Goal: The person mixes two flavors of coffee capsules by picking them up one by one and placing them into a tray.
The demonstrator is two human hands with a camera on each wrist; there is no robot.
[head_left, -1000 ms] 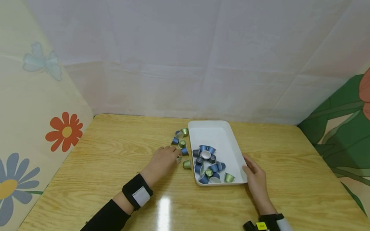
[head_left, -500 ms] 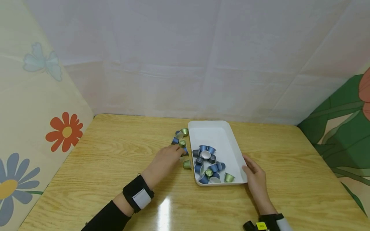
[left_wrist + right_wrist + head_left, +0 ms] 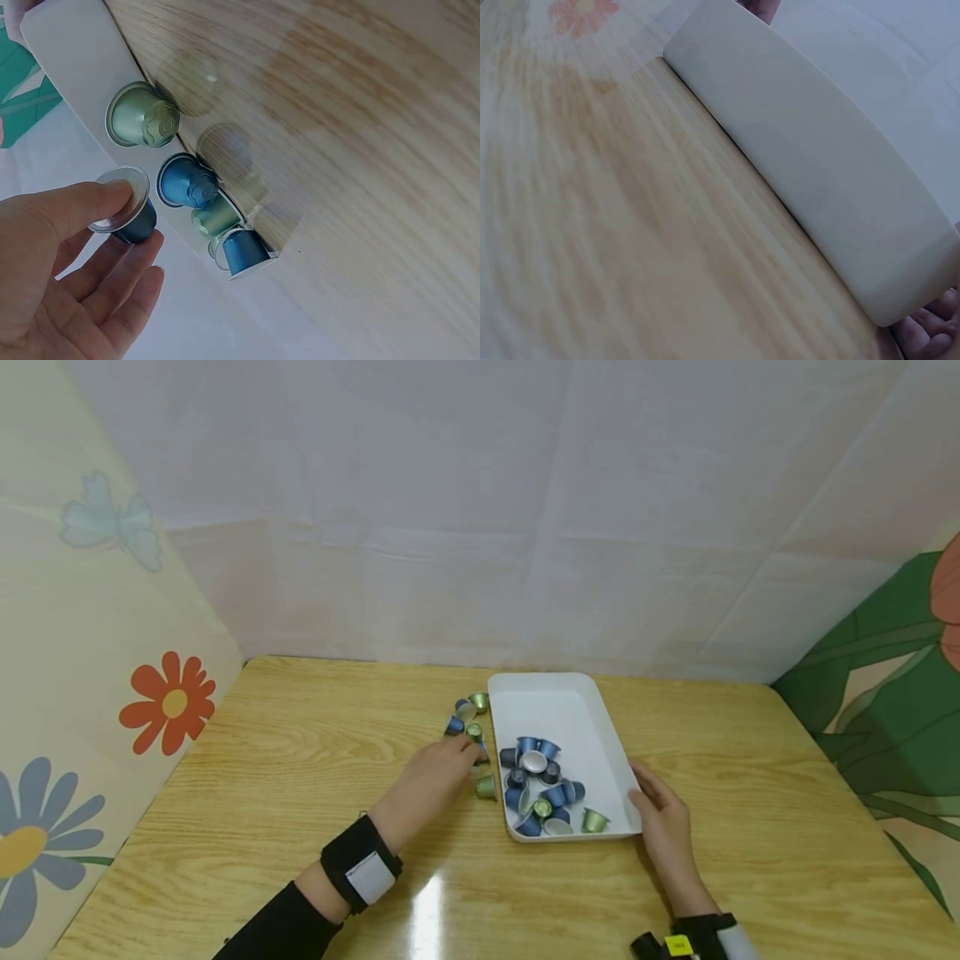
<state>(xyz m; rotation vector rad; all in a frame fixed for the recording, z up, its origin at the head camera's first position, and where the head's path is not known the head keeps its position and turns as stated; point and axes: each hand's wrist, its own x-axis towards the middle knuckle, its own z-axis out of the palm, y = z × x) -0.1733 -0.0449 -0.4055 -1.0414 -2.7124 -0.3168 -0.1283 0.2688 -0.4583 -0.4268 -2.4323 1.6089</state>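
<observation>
My left hand (image 3: pixel 431 777) pinches a dark blue coffee capsule (image 3: pixel 139 225), with the thumb on its silvery lid in the left wrist view. Close to those fingers, along the left side of a white tray (image 3: pixel 573 702), lie a green capsule (image 3: pixel 139 116), a blue capsule (image 3: pixel 186 181) and several others. My right hand (image 3: pixel 665 827) holds the tray's right side near its front corner, thumb at the rim. In the right wrist view some curled fingers (image 3: pixel 930 326) show beside the tray corner. Several blue, dark and green capsules (image 3: pixel 553 797) lie in the tray's front half.
The tray stands on a wooden table (image 3: pixel 315 718). A white cloth (image 3: pixel 450 527) hangs behind the table's back edge. Flower-printed panels rise on the left and right. A blue capsule with its lid showing (image 3: pixel 466 711) lies by the tray's back left.
My left hand has shifted slightly right, toward the tray, and now covers part of the blue capsule on the table there. The right hand and the tray have stayed put.
</observation>
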